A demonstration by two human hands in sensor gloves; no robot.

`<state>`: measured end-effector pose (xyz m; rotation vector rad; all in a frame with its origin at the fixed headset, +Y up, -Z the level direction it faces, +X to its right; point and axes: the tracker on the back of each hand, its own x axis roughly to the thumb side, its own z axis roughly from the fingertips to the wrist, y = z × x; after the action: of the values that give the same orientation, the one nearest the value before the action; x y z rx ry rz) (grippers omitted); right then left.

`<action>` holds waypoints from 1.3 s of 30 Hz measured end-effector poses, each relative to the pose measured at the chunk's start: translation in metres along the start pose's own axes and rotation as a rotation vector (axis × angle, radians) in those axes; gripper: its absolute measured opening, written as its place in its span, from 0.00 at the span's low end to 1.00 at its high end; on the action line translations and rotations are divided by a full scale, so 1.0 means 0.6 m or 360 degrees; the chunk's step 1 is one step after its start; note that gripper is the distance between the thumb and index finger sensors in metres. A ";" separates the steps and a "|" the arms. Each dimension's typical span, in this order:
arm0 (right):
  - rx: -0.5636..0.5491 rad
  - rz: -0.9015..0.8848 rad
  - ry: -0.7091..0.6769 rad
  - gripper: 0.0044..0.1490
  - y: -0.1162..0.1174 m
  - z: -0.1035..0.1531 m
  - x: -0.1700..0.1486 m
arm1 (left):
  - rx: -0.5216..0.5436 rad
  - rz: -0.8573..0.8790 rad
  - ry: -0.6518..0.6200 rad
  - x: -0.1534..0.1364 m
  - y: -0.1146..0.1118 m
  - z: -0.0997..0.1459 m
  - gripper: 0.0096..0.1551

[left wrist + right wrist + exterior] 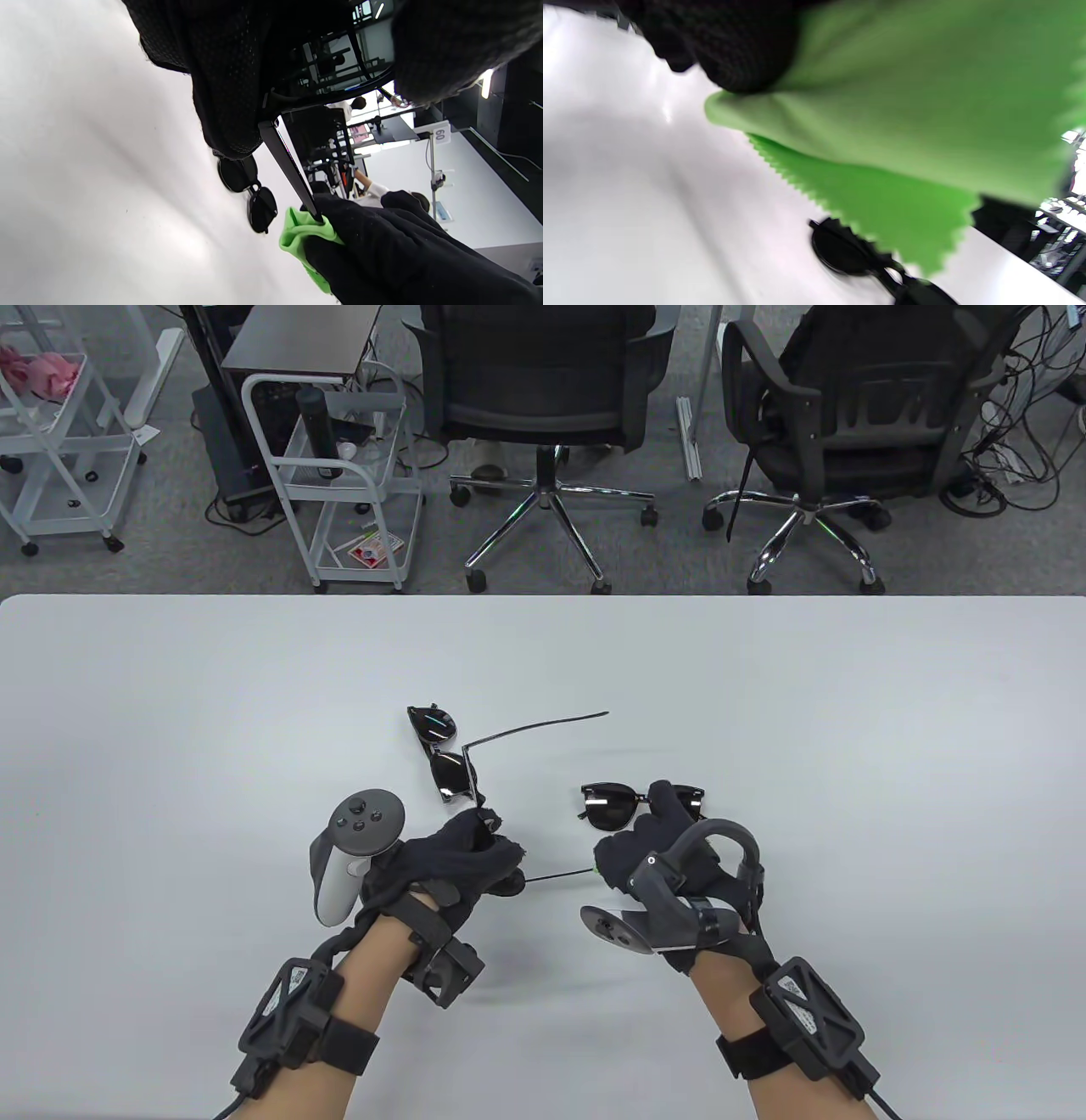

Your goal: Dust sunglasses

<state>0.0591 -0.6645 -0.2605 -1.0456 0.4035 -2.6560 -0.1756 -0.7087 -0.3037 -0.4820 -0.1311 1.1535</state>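
My left hand (485, 836) grips a pair of black sunglasses (450, 774) by the hinge end of the frame. It holds them tilted above the white table (170, 729), with one temple arm (543, 723) sticking out to the right. The other temple arm (288, 165) runs to my right hand (609, 855), which pinches it in a green cloth (297, 231). The cloth fills the right wrist view (903, 106) under a gloved finger (734, 51). The held lens also shows close in the left wrist view (331, 63), beside my left fingers (225, 84).
A second pair of black sunglasses (612, 806) lies on the table just beyond my right hand, and also shows in the left wrist view (252, 192) and the right wrist view (844, 254). Office chairs (543, 390) and a white cart (348, 475) stand beyond the far table edge.
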 end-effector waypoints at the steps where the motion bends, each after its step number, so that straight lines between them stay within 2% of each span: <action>1: -0.0014 0.0004 -0.0017 0.26 -0.003 -0.002 0.005 | -0.0013 0.0010 -0.0004 0.001 -0.003 -0.001 0.59; 4: -0.0097 -0.0005 -0.0084 0.26 -0.014 -0.008 0.027 | -0.0069 0.0029 -0.0023 0.004 -0.016 -0.002 0.60; 7: -0.0153 -0.0173 -0.0113 0.27 -0.018 -0.013 0.044 | -0.0164 0.0072 -0.0045 0.006 -0.035 -0.005 0.60; 8: -0.0142 -0.0236 -0.0122 0.27 -0.015 -0.016 0.051 | -0.0189 0.0066 -0.0037 0.007 -0.041 -0.004 0.60; 10: -0.0078 -0.0086 -0.0155 0.27 -0.009 -0.016 0.054 | -0.0180 0.0002 -0.0029 0.005 -0.044 -0.006 0.59; 12: -0.0089 -0.0201 -0.0123 0.27 -0.004 -0.016 0.047 | -0.0163 0.0028 -0.0002 0.005 -0.044 -0.007 0.59; 19: -0.0072 -0.0232 -0.0117 0.27 -0.001 -0.021 0.039 | -0.0164 0.0022 0.0017 0.006 -0.038 -0.010 0.60; 28: 0.0053 -0.0092 0.0021 0.26 0.020 0.000 -0.019 | 0.0007 -0.0061 0.0024 0.001 0.013 0.001 0.60; 33: 0.0126 -0.0053 -0.0009 0.27 0.027 0.001 -0.022 | -0.0006 -0.0163 0.0038 0.003 0.005 0.001 0.60; 36: 0.0086 -0.0072 -0.0011 0.27 0.021 0.005 -0.022 | -0.0015 -0.0231 0.0050 0.001 0.003 -0.001 0.60; 39: -0.0131 -0.0169 0.0014 0.28 -0.007 0.013 -0.022 | 0.0005 -0.0264 0.0066 -0.002 0.004 -0.003 0.60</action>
<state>0.0734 -0.6571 -0.2618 -1.1091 0.4751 -2.7597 -0.1775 -0.7098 -0.3059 -0.4831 -0.1311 0.9807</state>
